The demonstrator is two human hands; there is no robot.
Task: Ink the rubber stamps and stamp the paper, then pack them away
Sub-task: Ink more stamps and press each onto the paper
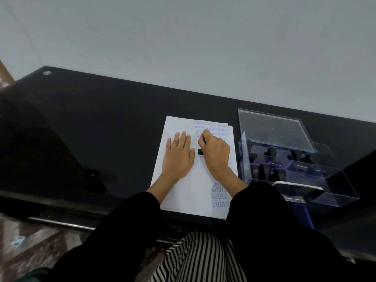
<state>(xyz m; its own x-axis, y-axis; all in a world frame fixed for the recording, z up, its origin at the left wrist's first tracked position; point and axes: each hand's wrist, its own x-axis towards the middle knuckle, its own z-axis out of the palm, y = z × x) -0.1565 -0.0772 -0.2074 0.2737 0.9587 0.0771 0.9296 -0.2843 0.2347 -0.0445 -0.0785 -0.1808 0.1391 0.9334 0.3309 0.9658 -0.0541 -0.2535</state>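
Your left hand (179, 157) lies flat on the paper (183, 192), your right hand (215, 151) curls round a black stamp (200, 152) standing on it, the clear box (345, 186) just beside the paper's right edge, wide counter (101, 129) stretching left

A glossy black table (101, 123) carries stamped white paper (183, 192) beside a clear acrylic box (335, 180).

The left hand (179, 157) lies flat, palm down, fingers straight and slightly spread, while just beside it the right hand (216, 152) curls its fingers in a tight grip round a stamp (200, 152), both forearms stretched forward.
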